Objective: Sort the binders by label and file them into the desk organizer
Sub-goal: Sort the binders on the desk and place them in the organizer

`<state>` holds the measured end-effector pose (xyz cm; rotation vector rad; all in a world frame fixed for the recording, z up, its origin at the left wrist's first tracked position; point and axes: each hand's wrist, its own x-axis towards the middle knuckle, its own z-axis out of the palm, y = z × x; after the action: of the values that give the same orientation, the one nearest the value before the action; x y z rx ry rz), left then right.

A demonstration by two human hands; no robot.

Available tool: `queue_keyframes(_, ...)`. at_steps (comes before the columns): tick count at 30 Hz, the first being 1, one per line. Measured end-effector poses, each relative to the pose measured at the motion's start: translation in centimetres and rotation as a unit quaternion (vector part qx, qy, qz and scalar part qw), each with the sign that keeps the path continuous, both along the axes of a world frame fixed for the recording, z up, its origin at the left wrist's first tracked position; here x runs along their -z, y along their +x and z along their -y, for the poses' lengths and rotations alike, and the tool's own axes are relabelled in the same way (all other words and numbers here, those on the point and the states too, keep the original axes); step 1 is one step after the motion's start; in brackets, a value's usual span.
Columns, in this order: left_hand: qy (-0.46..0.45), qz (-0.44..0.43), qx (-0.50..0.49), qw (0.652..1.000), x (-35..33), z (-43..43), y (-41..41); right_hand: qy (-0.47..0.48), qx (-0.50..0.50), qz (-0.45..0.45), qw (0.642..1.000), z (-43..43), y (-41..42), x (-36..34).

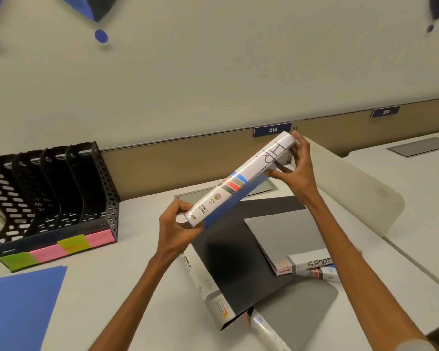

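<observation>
Widest of all, a pale desk (137,287). At its left rear, against the partition, the black perforated desk organizer (53,193), pink and green sticky notes (61,249) stuck along its front lip. Right of centre, a loose pile lying flat: a black binder (238,249), a grey binder (289,234) resting on it, a second grey binder (302,307) poking out below.

Above that pile and clear of the desk, the HR binder (238,181): blue cover, white spine up, tilted from lower left to upper right, well apart from the organizer. Left hand (177,229) curled round the lower end; right hand (297,168) pinching the upper end between thumb and fingers.

Probable trouble from here: held only by the ends, so liable to slip or flap open on the way left. Could catch a divider wall if it goes in at this tilt. Could land in the wrong slot, the writing on the notes being too blurred to read.

Legible: "HR" handwritten and "A/4" printed on the held spine. "SPORTS" and "SMART LIFE" on the black binder's spine. "SPORT", cut off by the arm, on the grey one. Number plates "214" (272,129) and "215" (385,111) on the partition.
</observation>
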<state>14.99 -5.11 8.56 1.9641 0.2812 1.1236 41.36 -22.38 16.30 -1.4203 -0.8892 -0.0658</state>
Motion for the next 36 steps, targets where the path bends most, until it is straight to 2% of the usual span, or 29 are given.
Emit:
queue_keyframes(3, -0.017, 0.014, -0.026, 0.999, 0.2, -1.1, -1.6, 0.02, -0.043, 0.022, 0.999, -2.5, -1.2, -1.3)
queue_keyframes(7, -0.013, -0.032, -0.067, 0.997, -0.2, -2.7, -4.5, 0.017, -0.103, 0.037, 0.994, -7.0, -3.6, -2.7)
queue_keyframes(12, -0.11, -0.013, -0.159, 0.981, -0.5, -5.3, -8.5, 0.004, -0.154, 0.05, 0.987, -13.4, -7.9, -2.3)
queue_keyframes(16, -0.208, 0.016, -0.184, 0.96, -0.7, -8.1, -13.3, -0.083, -0.191, 0.039, 0.977, -18.8, -13.3, 0.6)
queue_keyframes(20, -0.323, 0.082, -0.189, 0.924, -0.8, -10.8, -18.5, -0.231, -0.171, -0.043, 0.957, -23.2, -17.8, 6.1)
queue_keyframes(23, -0.356, 0.106, -0.204, 0.906, -0.4, -12.7, -22.7, -0.306, -0.245, -0.187, 0.901, -25.4, -21.5, 9.6)
queue_keyframes(25, -0.361, 0.11, -0.219, 0.9, 0.1, -13.7, -25.3, -0.311, -0.293, -0.269, 0.863, -26.8, -24.4, 11.3)
queue_keyframes(26, -0.361, 0.11, -0.227, 0.898, 0.4, -14.1, -26.7, -0.303, -0.299, -0.294, 0.856, -27.6, -25.7, 12.0)
queue_keyframes(29, -0.359, 0.102, -0.244, 0.895, 1.7, -15.1, -30.6, -0.265, -0.29, -0.332, 0.858, -29.9, -29.3, 13.7)
queue_keyframes(36, -0.363, 0.085, -0.31, 0.875, 4.9, -16.4, -39.9, -0.228, -0.314, -0.325, 0.862, -33.5, -38.4, 17.4)
